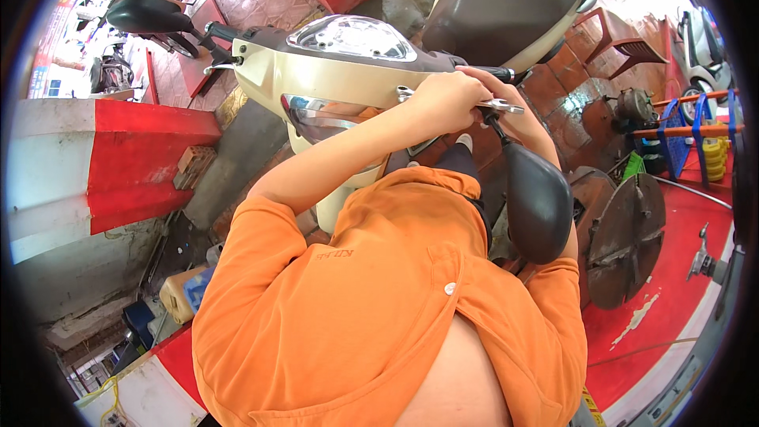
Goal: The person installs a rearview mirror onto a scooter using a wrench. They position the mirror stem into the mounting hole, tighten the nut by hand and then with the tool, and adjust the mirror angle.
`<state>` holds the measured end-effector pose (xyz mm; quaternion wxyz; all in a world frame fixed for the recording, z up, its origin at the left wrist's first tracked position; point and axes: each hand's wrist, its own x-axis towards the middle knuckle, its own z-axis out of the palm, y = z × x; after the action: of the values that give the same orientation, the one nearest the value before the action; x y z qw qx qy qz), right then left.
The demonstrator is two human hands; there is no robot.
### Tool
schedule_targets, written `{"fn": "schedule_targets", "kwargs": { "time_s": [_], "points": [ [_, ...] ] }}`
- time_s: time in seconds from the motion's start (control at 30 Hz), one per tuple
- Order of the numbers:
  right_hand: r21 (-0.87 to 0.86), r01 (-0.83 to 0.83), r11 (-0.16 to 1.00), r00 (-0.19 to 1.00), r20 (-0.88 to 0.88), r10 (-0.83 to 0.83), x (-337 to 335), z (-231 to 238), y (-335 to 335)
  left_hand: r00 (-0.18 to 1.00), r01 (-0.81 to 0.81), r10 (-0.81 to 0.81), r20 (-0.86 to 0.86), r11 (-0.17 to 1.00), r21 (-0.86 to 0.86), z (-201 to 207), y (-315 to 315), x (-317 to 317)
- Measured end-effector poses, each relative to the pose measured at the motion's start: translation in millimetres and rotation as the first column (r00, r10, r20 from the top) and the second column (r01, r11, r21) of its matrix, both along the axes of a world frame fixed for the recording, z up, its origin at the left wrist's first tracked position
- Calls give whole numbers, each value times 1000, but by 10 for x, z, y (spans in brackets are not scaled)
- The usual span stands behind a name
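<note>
Both hands meet at the right grip of a cream scooter's handlebar [316, 71]. The left hand [447, 99] is clenched over the chrome brake lever [498, 104]; the right hand [494, 79] curls just behind it on the black grip [506, 73]. A black mirror [539, 202] hangs just below them, its stem rising to the lever.

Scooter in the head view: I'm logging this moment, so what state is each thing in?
Scooter: upright, seat down.
Left hand: closed around the right handlebar end.
Right hand: on the right grip, mostly hidden.
Brake lever: sticking out past the left hand.
Right mirror: mounted, hanging low.
Left mirror: mounted, raised.
</note>
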<state>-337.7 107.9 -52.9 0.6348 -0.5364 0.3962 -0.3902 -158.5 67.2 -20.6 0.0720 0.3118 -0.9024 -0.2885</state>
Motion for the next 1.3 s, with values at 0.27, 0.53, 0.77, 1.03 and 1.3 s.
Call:
{"fn": "schedule_targets", "kwargs": {
  "time_s": [0.27, 0.53, 0.77, 1.03, 1.3],
  "points": [
    [-394, 184, 901, 917, -261, -302, -10, -522, 51, 996, 2, -5, -94, 1000, -26, -2, 140, 66],
    [-629, 218, 746, 872, -217, -438, 84, -418, 188, 945, -87, 8, -326, 969, -230, -257, 399, -6],
    [-758, 21, 652, 800, -378, -466, 39, -162, 195, 918, -132, 74, -390, 983, -125, -259, 482, 61],
    [-901, -57, 429, 576, -381, -723, 78, -276, 178, 897, -125, 169, -407, 983, 132, -106, 730, 374],
    [-934, 183, 307, 455, -196, -869, 357, -424, 253, 825, -169, 338, -452, 912, 373, -195, 817, 397]
  ]
}}
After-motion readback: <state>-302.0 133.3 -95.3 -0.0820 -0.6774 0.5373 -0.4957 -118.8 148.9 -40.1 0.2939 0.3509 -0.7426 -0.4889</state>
